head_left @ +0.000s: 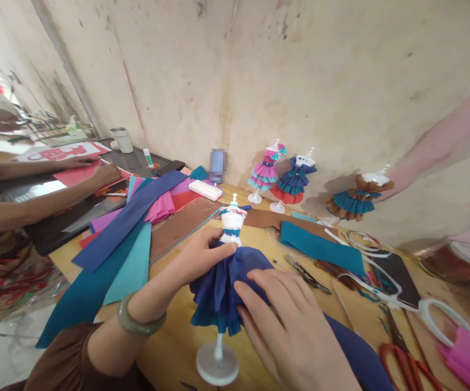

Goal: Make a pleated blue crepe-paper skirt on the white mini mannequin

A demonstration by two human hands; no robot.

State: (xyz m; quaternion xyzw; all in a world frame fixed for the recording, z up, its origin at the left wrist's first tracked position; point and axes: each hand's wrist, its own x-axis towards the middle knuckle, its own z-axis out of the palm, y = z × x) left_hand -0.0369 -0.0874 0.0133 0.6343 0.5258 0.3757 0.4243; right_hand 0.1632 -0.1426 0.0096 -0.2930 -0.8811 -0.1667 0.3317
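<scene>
A miniature white dress form (232, 221) stands upright on a clear round base (217, 366) in front of me. My left hand (202, 255) grips it at the waist, the thumb pressing the top edge of a gathered dark blue crepe-like skirt (214, 277). Below that layer shows a teal ruffle (206, 316). My right hand (292, 320) pinches the blue material at the skirt's right side between thumb and fingers. From beneath this hand a long blue strip (357, 347) runs to the lower right. The fingers of my left hand behind the form are hidden.
Three dressed forms, one pink (264, 176), one blue (294, 179) and one brown (357, 198), stand by the wall. Orange-handled scissors (406, 364) and thread snips (306, 274) lie right. Coloured strips (129, 222) lie left, near another person's arms (48, 195).
</scene>
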